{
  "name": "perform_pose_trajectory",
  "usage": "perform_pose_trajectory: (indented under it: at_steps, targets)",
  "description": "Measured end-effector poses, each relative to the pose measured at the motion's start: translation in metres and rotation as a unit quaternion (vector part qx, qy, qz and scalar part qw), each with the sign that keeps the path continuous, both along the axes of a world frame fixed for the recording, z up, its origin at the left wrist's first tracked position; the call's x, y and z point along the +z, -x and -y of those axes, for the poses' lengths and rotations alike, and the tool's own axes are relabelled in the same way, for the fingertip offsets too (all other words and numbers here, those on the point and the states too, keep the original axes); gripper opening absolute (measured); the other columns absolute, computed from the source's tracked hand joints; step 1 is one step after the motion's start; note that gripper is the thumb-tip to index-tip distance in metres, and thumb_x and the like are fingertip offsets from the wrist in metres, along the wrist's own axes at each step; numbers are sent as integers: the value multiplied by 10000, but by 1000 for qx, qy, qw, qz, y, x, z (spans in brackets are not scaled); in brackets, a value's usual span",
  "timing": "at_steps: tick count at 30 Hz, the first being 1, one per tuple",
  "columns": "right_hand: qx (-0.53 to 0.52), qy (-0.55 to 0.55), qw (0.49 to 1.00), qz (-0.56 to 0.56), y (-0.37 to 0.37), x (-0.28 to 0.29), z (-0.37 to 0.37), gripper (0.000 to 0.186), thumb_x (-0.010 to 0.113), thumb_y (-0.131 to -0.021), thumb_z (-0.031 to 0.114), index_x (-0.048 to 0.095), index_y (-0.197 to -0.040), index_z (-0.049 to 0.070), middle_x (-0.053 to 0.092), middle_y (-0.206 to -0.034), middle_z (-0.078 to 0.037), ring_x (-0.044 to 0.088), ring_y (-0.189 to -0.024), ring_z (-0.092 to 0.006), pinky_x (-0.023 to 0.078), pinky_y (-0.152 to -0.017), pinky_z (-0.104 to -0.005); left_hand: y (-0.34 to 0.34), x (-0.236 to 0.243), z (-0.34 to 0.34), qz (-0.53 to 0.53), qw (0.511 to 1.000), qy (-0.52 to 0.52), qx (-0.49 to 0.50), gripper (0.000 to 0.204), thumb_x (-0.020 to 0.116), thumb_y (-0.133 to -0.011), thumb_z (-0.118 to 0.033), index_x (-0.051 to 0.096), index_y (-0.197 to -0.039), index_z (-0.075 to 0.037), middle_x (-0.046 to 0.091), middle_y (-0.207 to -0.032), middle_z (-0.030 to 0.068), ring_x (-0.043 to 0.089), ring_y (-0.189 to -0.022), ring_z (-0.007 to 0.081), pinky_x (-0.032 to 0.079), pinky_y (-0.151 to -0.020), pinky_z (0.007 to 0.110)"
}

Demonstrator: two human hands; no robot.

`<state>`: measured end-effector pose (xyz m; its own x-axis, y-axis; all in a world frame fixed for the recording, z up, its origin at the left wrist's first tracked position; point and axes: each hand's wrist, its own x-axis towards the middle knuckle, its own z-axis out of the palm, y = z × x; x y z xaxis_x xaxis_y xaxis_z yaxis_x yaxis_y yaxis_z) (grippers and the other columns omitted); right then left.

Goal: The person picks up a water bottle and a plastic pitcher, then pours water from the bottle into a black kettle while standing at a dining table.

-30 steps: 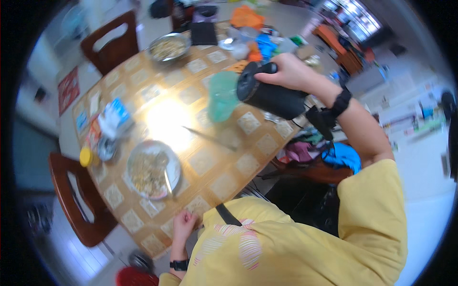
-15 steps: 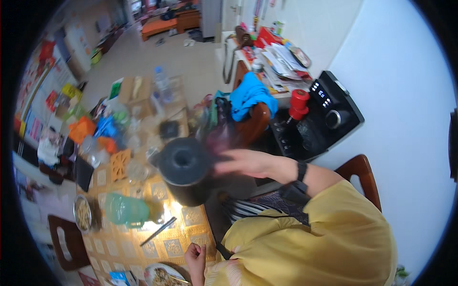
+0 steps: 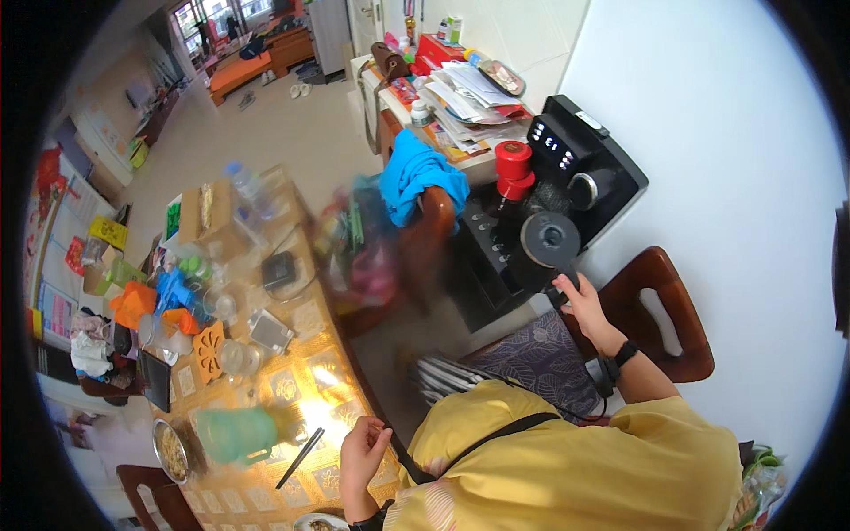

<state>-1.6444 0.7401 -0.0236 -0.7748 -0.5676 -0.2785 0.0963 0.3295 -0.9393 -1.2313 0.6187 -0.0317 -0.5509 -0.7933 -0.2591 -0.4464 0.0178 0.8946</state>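
Observation:
My right hand (image 3: 580, 301) is closed round the handle of a black kettle (image 3: 549, 241) with a round lid. The kettle is at the front part of a black countertop appliance (image 3: 584, 168) with lit marks and a silver knob. Its underside is hidden, so I cannot tell whether it rests there. A red canister (image 3: 514, 168) stands just behind the kettle. My left hand (image 3: 363, 453) is at the table's right edge, fingers curled in, with nothing visible in it. Nearest to it on the patterned table (image 3: 257, 482) lies a pair of dark chopsticks (image 3: 299, 458), beside a translucent green jug (image 3: 237, 434).
A metal bowl of food (image 3: 170, 450) sits at the table's left edge. Glass jars, an orange trivet (image 3: 209, 351) and a cardboard box (image 3: 208, 212) crowd its far part. Wooden chairs (image 3: 664, 310) stand right and left. A blue cloth (image 3: 421, 181) hangs over another chair.
My right hand has carried the kettle from above the table rightward to the black appliance. My left hand has risen slightly in view, and the whole view has shifted to the right.

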Motion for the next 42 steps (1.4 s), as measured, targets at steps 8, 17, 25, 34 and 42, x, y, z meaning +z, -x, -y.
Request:
perform_pose_trajectory:
  at_steps: [8,17,25,34,42]
  targets:
    - [-103,18,994,-2,37,-55,23,428,492,-812,473,466,-1043,113,503,-1032,-34,471,-925,-151,403,-731,-369,-107,-32,10,-68,946,72,309,272,499,-824,-45,454,-1092,-30,492,-896,34,479,-801,105,404,-657,213]
    - [-159,6,987,-3,65,-66,36,407,488,-812,482,453,-1014,131,495,-939,-7,476,-868,-125,411,-710,-356,-151,-19,37,-24,795,150,588,479,479,-860,-286,342,-1222,-5,405,-1204,144,395,-1112,199,321,-935,326]
    - [-136,-72,987,-33,92,-68,32,604,524,-774,507,401,-1135,39,558,-864,-76,511,-756,-164,443,-612,-327,-128,-34,45,-37,755,136,641,578,440,-846,-406,341,-1210,33,395,-1211,168,383,-1130,227,314,-960,346]
    - [246,-168,930,215,46,-23,71,548,547,-755,511,558,-965,5,588,-855,-112,568,-724,-141,473,-609,-275,-72,-57,49,-195,723,-37,662,231,422,-846,-291,444,-877,-64,394,-769,22,382,-675,127,331,-611,258]
    - [121,-47,946,298,70,-19,271,424,505,-786,505,535,-668,99,474,-588,25,400,-484,-67,298,-438,-170,55,-7,193,-186,954,1,237,136,452,-849,-130,502,-940,-41,512,-835,27,469,-750,103,386,-676,242]
